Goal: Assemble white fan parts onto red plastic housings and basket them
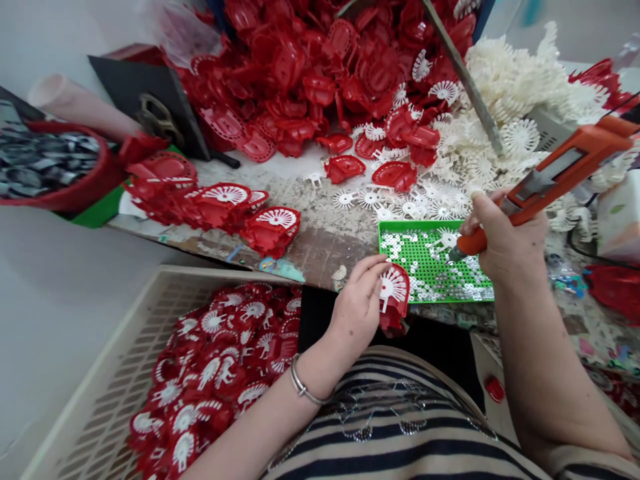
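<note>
At center, I am watching the left hand (354, 308) gripping a red plastic shell (404, 287), likely light, stiff and best held by its rim, sparing fragile white prongs (393, 287); at right, the right hand (523, 243) is clasping an orange power tool (583, 155) over a green tray (450, 302).

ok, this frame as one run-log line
left hand: holds red part with white insert | right hand: grips orange tool, tip over green tray | crate: red-and-white parts inside
</note>
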Tool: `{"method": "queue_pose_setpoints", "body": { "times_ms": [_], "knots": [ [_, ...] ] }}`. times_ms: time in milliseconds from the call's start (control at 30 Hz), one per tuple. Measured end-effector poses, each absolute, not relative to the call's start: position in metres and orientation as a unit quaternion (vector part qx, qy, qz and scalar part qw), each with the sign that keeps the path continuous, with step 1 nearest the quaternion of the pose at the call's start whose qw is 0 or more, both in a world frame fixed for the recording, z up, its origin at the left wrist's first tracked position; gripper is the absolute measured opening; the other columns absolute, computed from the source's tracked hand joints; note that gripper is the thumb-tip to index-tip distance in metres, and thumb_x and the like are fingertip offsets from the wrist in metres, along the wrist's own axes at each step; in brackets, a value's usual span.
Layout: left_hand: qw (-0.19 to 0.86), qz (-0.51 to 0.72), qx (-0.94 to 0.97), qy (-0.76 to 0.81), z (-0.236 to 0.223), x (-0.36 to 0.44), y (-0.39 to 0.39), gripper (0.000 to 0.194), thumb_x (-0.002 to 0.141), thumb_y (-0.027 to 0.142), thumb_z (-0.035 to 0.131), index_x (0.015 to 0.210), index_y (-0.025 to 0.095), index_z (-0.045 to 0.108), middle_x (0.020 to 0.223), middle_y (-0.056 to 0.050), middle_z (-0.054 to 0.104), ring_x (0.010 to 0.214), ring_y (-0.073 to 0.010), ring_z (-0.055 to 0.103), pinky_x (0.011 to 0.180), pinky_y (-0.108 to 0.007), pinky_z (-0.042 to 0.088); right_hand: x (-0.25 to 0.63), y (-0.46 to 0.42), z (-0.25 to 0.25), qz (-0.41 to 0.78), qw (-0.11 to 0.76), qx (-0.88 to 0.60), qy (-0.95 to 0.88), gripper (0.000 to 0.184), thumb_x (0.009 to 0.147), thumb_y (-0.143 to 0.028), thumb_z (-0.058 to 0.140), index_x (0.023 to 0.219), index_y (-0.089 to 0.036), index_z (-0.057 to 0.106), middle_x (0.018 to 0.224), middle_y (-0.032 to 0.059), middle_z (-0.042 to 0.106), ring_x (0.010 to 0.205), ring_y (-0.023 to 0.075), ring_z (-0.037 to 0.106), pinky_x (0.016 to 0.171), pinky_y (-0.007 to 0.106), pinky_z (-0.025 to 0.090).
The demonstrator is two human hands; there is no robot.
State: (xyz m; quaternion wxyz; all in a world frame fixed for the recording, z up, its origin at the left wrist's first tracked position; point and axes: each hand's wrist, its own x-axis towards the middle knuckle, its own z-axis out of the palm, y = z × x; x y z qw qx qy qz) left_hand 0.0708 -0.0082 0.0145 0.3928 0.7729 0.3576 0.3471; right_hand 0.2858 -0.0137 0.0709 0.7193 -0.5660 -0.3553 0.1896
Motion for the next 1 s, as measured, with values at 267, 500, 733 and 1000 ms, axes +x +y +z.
{"method": "queue_pose_setpoints", "body": {
  "times_ms": [267, 500, 733, 1000],
  "knots": [
    [0.396, 0.344, 0.773, 0.357, 0.015, 0.070, -0.008, 0.031, 0.092, 0.011, 0.040, 0.113, 0.018, 0.062, 0.129, -0.011, 0.060, 0.121, -0.0192, 0.058, 0.107, -0.039, 0.047, 0.289, -0.012, 0.070, 0.173, 0.711, -0.577, -0.362, 0.026, 0.067, -0.028, 0.078, 0.069, -0.021, 0.053, 0.048, -0.0066, 0.053, 0.040, 0.0115, 0.050, 0.042, 0.026, 0.043],
    [0.390, 0.346, 0.773, 0.361, 0.014, 0.070, -0.009, 0.031, 0.093, 0.011, 0.039, 0.113, 0.016, 0.062, 0.130, -0.012, 0.060, 0.121, -0.0187, 0.058, 0.107, -0.038, 0.047, 0.286, -0.010, 0.073, 0.180, 0.725, -0.565, -0.352, 0.024, 0.066, -0.025, 0.077, 0.068, -0.020, 0.054, 0.047, -0.0059, 0.053, 0.040, 0.0115, 0.050, 0.042, 0.027, 0.043],
    [0.371, 0.356, 0.783, 0.350, 0.012, 0.070, -0.008, 0.032, 0.093, 0.009, 0.039, 0.115, 0.015, 0.061, 0.129, -0.012, 0.060, 0.121, -0.0191, 0.058, 0.107, -0.041, 0.048, 0.278, -0.011, 0.095, 0.204, 0.757, -0.512, -0.350, 0.026, 0.060, -0.025, 0.077, 0.066, -0.021, 0.052, 0.042, -0.0076, 0.049, 0.036, 0.0106, 0.045, 0.038, 0.024, 0.039],
    [0.366, 0.348, 0.787, 0.353, 0.013, 0.072, -0.008, 0.031, 0.092, 0.009, 0.039, 0.113, 0.014, 0.062, 0.128, -0.013, 0.061, 0.119, -0.0191, 0.059, 0.106, -0.040, 0.049, 0.261, -0.008, 0.098, 0.227, 0.750, -0.497, -0.372, 0.027, 0.063, -0.030, 0.080, 0.065, -0.024, 0.054, 0.043, -0.0086, 0.048, 0.035, 0.0100, 0.043, 0.037, 0.025, 0.039]
  ]
}}
